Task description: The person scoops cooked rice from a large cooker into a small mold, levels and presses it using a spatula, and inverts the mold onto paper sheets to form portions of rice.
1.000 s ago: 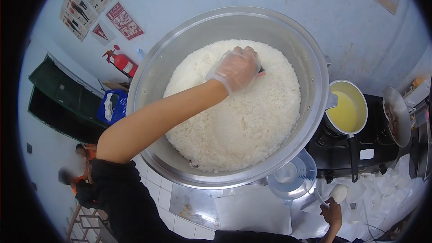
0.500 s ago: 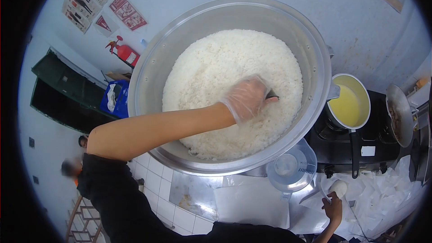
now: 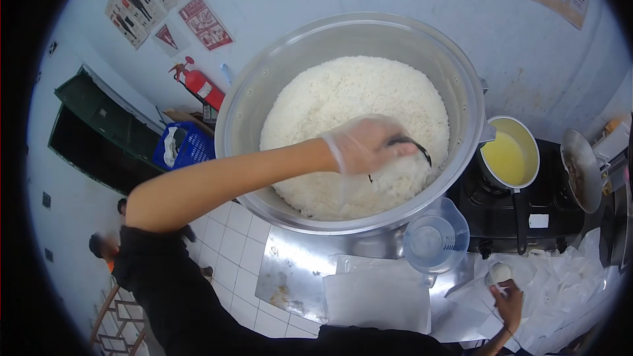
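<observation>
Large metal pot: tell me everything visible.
The large metal pot is round, silver-grey, apparently aluminium, with a wide rim, rivet-like dots inside and a bracket-like handle on the right. Uncovered, mouth up, it holds white rice to below the rim. The left hand, in a clear glove, reaches inside with a dark utensil. The pot's underside is hidden.
</observation>
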Available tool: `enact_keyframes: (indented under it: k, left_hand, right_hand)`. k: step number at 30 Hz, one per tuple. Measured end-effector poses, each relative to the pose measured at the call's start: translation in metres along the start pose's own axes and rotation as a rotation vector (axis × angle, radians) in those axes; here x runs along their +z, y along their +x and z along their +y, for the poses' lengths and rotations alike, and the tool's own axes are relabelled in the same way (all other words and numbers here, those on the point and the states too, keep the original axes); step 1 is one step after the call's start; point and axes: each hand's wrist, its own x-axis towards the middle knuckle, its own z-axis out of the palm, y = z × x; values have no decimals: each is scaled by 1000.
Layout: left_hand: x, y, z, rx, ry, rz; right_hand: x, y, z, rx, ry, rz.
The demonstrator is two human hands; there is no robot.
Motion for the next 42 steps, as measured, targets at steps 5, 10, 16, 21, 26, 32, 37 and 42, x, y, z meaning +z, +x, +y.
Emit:
enact_keyframes:
  k: [5,10,16,21,26,32,37,42]
  left_hand:
    - [-30,-42,-3,-340,-689,-50]
    - [-44,-73,-13,-274,-1303,203]
    - [-54,-93,5,-185,-1577,348]
    - [-60,-99,2,-8,-1575,225]
    - [-65,-94,9,-98,-1266,354]
    - [-67,-84,-1,37,-843,453]
    - [-82,-84,0,51,-888,411]
    - [-95,-94,26,24,-1196,402]
  right_hand:
    - [-75,-5,-75,-342,157,289]
    - [-105,11,-248,-664,533,299]
    - [-59,59,-423,-1188,314,-68]
    - [-40,67,-462,-1156,366,-148]
    - [-26,62,-471,-1246,153,187]
    - [-17,55,-484,-1293,13,429]
    - [-19,66,-486,-1336,49,465]
    - [-37,64,-493,-1398,40,522]
